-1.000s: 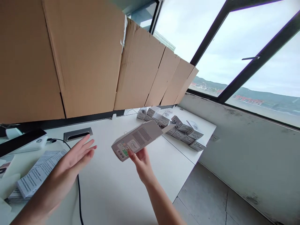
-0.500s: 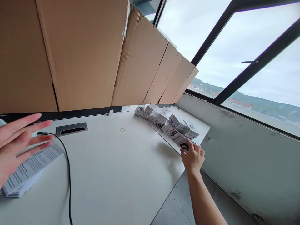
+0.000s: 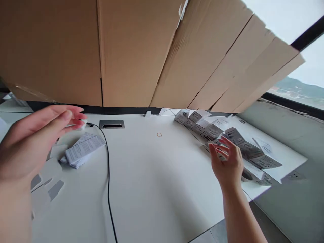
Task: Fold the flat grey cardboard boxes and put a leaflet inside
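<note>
My left hand (image 3: 48,135) hovers at the left with its fingers stretched forward and apart, holding nothing. Below and beyond it lies a stack of printed leaflets (image 3: 86,148) on the white table (image 3: 152,189). Flat white card pieces (image 3: 48,179) lie beside the stack, partly behind my left wrist. At the right, my right hand (image 3: 227,158) is raised with its fingers apart and nothing visible in them. Just past it stand several small printed boxes (image 3: 197,126) in a group. One box (image 3: 255,175) lies to the right of that hand, partly hidden by it.
Tall cardboard panels (image 3: 126,54) line the table's back edge. A black cable (image 3: 108,175) runs toward me across the tabletop. A cable outlet (image 3: 111,124) and a rubber band (image 3: 159,134) are near the back. A wall (image 3: 291,131) and window bound the right side.
My right hand has let go of the box it held at the group and drawn back left. The view has turned left, bringing the leaflets and card pieces further in.
</note>
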`<state>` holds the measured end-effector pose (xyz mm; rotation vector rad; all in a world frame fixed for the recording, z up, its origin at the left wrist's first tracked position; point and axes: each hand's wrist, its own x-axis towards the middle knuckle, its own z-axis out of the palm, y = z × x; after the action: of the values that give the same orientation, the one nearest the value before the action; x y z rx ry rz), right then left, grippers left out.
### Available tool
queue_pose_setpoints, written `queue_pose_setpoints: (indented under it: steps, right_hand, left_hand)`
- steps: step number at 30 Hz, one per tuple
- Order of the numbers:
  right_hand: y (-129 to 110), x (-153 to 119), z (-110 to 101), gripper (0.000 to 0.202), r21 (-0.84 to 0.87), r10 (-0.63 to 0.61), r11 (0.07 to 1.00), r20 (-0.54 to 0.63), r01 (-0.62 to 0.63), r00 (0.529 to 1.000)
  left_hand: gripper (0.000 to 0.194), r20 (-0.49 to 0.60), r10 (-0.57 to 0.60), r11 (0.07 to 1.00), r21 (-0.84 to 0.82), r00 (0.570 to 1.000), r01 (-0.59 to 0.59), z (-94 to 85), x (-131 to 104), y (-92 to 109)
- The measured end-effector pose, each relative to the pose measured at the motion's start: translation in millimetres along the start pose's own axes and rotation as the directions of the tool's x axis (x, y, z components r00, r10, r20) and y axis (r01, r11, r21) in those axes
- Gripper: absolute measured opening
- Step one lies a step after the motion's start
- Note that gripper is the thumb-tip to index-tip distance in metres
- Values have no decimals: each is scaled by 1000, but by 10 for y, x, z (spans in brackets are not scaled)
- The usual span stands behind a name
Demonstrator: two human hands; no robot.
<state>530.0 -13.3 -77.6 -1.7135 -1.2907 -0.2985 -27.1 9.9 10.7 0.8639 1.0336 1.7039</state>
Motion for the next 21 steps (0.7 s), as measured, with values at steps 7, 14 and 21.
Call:
queue_pose_setpoints:
  steps: [7,14,21]
  right_hand:
    - [-2087,-864,1105,58,578,-212,755,662,-310,719]
    - [-2236,-1476,1735,47,544,-278,765,761,-344,586]
    - [-2148,-1431,1673,50,521,-263,759,794,-390,549]
  left_hand:
    - [26,53,180,719,674,982,-168,-286,214,217]
    - [65,122,-276,286,958,954,-40,-428,474,-326]
    - [69,168,-290,95,985,942,-146,-216,462,-766]
